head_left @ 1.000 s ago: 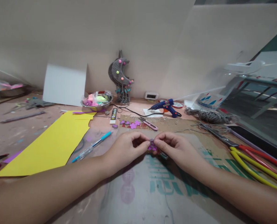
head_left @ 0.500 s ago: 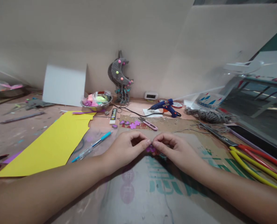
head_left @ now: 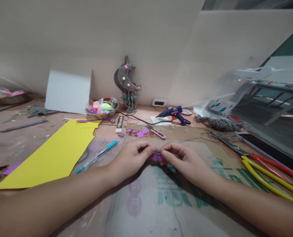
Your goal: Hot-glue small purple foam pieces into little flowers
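Over the middle of the work surface, my left hand (head_left: 133, 154) and my right hand (head_left: 183, 158) face each other with thumbs and forefingers pinched. Between the fingertips is a small purple flower (head_left: 158, 156) with a bit of grey on its upper part. The right fingertips grip its right side; those of the left are at its upper left edge, their exact contact partly hidden. Just beyond the hands lie more purple flower cutouts (head_left: 140, 133), small purple-and-grey pieces (head_left: 121, 135) and a pink utility knife (head_left: 159, 133).
A blue glue gun (head_left: 174, 115) stands at the back beside a white digital clock (head_left: 159, 102). Yellow paper (head_left: 47, 154) and a blue pen (head_left: 98, 155) lie left. Big red-and-yellow-handled scissors (head_left: 260, 161) lie right. Behind are a clay bowl (head_left: 103, 107) and grey moon ornament (head_left: 126, 77).
My left fingertips have shifted slightly left, away from the right ones, so more of the purple flower shows between them. The right hand has barely moved.
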`<state>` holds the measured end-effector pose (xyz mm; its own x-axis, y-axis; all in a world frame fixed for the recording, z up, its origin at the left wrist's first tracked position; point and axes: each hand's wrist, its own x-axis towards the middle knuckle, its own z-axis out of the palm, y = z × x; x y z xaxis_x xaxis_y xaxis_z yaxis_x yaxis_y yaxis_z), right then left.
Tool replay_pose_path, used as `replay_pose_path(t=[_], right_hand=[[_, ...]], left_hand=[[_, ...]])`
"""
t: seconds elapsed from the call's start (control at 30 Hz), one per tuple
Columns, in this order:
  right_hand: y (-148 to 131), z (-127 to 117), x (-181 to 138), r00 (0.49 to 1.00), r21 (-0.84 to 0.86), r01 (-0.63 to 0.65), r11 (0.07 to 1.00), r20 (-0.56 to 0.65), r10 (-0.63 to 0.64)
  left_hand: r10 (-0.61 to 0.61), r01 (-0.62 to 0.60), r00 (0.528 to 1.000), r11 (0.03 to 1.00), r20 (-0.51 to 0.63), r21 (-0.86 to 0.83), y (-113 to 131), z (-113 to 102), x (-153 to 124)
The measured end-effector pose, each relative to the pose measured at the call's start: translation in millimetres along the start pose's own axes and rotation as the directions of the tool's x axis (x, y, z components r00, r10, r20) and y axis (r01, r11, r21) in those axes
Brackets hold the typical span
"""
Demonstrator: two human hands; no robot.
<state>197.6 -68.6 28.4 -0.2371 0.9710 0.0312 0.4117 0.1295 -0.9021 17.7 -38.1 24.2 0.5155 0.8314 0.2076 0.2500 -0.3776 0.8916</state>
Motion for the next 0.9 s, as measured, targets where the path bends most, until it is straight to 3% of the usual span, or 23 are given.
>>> replay_pose_path(t=[0.13,0.23,0.3,0.57,0.9], right_hand=[[-1,2,0,1.000,0.101,-0.024,0.995,0.003,0.023],[0,3,0,0.999,0.186,-0.048,0.981,-0.001,0.049],[1,3,0,0.999,0.210,-0.049,0.976,-0.005,0.051],[2,2,0,0.999,0.216,-0.021,0.976,-0.030,0.028],[3,0,1,0.999,0.088,-0.012,0.996,-0.052,0.017]], left_hand=[[-0.077,0.074,0.997,0.963,0.001,-0.258,-8,3,3],[-0.151,0.088,0.983,0.884,-0.101,-0.460,-21,5,7],[-0.185,0.087,0.971,0.864,-0.151,-0.497,-29,5,10],[-0.133,0.108,0.987,0.964,-0.093,-0.243,-20,4,8],[-0.071,0.070,0.997,0.997,-0.037,-0.017,-5,0,5]])
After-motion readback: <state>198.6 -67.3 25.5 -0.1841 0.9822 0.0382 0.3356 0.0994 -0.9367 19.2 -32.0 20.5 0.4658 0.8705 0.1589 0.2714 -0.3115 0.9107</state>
